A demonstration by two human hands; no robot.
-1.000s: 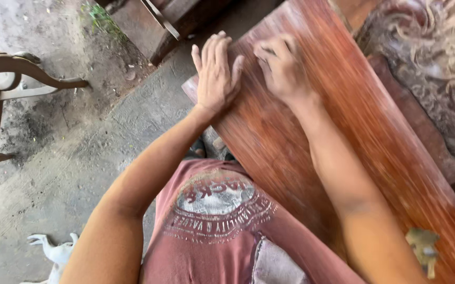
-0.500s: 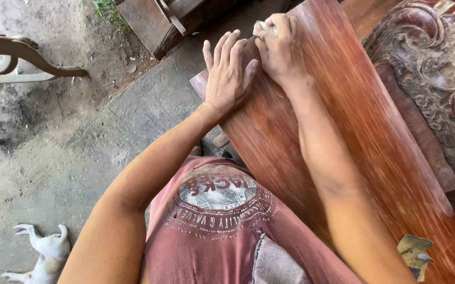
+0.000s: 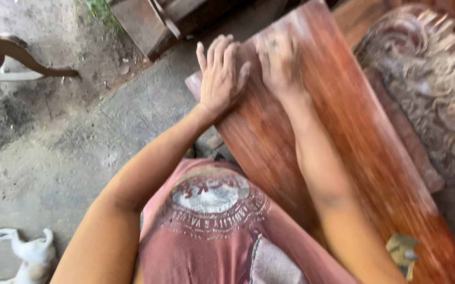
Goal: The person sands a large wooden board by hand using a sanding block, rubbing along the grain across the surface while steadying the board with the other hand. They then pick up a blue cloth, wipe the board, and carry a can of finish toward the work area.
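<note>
A long reddish-brown wooden plank [image 3: 353,137] runs from in front of my body away to the upper middle. My left hand [image 3: 219,73] lies flat on its near left edge, fingers apart, holding nothing. My right hand [image 3: 280,66] presses down on the plank's top face just to the right of the left hand. Its fingers are curled over a small pale sheet that is blurred by motion. Both forearms reach out over my pink shirt [image 3: 211,221].
A carved, dusty wooden piece [image 3: 427,79] lies along the plank's right side. A curved chair frame [image 3: 22,60] stands at far left on the concrete floor [image 3: 69,147]. A white animal [image 3: 30,255] lies at bottom left. A dark wooden box [image 3: 143,21] sits beyond.
My right hand slid away along the plank and has come back toward me, blurred now. My left hand stays flat on the plank's edge.
</note>
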